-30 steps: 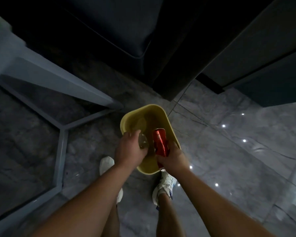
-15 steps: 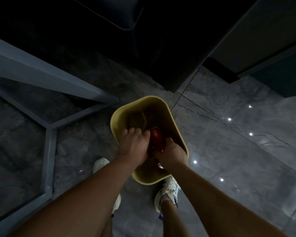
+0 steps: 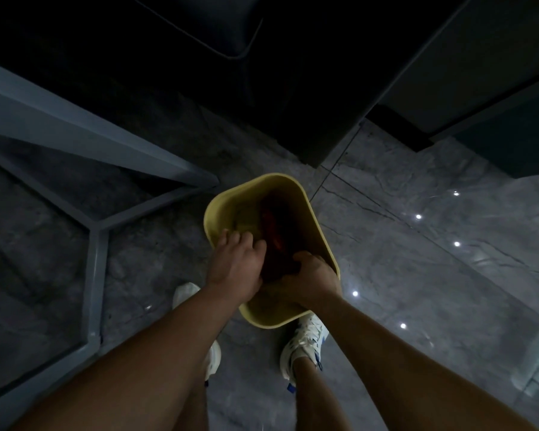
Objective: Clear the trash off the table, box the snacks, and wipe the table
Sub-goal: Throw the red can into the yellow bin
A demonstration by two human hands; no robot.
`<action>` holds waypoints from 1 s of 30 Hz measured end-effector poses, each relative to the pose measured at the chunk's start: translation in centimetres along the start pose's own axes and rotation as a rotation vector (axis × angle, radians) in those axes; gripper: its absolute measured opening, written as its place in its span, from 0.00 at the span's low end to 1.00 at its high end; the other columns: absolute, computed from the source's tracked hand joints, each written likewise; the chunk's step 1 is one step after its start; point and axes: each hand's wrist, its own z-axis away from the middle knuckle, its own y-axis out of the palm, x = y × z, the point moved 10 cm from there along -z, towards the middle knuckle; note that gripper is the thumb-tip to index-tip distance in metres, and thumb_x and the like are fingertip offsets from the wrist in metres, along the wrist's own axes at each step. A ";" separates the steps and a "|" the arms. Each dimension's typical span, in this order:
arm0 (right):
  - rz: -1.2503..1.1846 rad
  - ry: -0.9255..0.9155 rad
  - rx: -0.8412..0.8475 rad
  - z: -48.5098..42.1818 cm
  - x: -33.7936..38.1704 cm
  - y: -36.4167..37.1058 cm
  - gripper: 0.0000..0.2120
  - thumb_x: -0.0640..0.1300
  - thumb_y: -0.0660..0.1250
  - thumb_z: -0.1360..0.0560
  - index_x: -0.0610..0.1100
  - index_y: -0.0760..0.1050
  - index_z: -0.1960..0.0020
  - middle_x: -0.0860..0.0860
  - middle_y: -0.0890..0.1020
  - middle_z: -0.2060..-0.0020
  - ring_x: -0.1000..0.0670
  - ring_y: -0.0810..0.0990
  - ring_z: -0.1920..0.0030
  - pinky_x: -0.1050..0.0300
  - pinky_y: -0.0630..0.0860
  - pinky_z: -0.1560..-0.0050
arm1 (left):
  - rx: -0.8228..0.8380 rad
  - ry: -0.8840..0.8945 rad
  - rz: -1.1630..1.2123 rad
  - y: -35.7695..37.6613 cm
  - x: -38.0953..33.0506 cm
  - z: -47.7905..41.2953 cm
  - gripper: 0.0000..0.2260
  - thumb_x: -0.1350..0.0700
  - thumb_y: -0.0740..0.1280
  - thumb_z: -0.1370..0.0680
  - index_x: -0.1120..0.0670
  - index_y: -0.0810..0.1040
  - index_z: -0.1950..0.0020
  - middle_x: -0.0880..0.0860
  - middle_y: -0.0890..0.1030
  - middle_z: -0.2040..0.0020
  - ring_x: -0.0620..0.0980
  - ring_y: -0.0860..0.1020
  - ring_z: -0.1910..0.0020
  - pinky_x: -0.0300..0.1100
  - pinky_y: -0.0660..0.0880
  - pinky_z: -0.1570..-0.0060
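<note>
A yellow trash bin [image 3: 316, 227] stands on the floor between my feet and a dark cabinet. Both my hands reach into its mouth. My right hand [image 3: 313, 279] is curled at the near right rim around the bottom end of a red can [image 3: 271, 227], which points away from me down into the shadowed bin. My left hand [image 3: 237, 265] hangs over the near left rim with its fingers bent downward. Whatever is under its fingers is hidden.
A grey metal table frame [image 3: 95, 275] stands on the floor to the left of the bin. Dark cabinet fronts [image 3: 318, 88] rise just behind it. My two white sneakers [image 3: 305, 343] stand right by the bin on glossy grey marble tiles.
Both hands have sunk lower into the bin. The red can has gone from above the rim to inside the bin. The clear object seen in my left hand is out of sight.
</note>
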 end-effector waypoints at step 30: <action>0.306 -0.392 -0.027 28.8 20.1 -18.0 0.25 0.55 0.68 0.25 0.51 0.69 0.30 0.47 0.77 0.38 0.44 0.78 0.41 0.44 0.79 0.43 | -0.202 -0.315 0.202 -25.4 2.1 27.4 0.22 0.43 0.62 0.27 0.50 0.72 0.35 0.56 0.75 0.44 0.59 0.74 0.44 0.54 0.69 0.43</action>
